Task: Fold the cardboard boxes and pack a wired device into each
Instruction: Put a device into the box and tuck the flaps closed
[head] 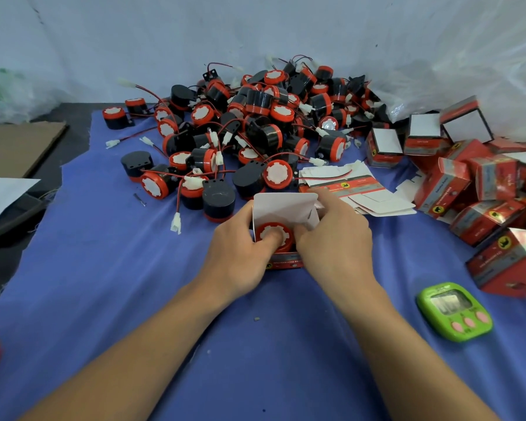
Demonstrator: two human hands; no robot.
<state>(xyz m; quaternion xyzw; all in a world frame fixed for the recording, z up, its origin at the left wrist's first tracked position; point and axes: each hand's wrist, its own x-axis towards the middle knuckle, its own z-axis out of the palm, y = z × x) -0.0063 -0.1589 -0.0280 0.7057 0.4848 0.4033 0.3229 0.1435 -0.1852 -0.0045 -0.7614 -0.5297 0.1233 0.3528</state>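
Note:
A small red cardboard box (286, 262) stands open in the middle of the blue cloth, its white lid flap (283, 208) raised. Inside sits a red-and-black wired device (275, 235) with a white toothed face. My left hand (240, 253) grips the box's left side, thumb pressing on the device's face. My right hand (334, 238) holds the box's right side, fingers curled at the inner flap. A big heap of loose wired devices (249, 123) lies behind. Flat unfolded boxes (356, 189) lie just right of the open box.
Several closed red boxes (468, 183) are piled at the right, some open ones (419, 135) behind them. A green timer (453, 311) lies right of my right forearm. The blue cloth (104, 284) covers the table; brown cardboard (16, 147) sits far left, clear plastic sheeting (438, 56) behind.

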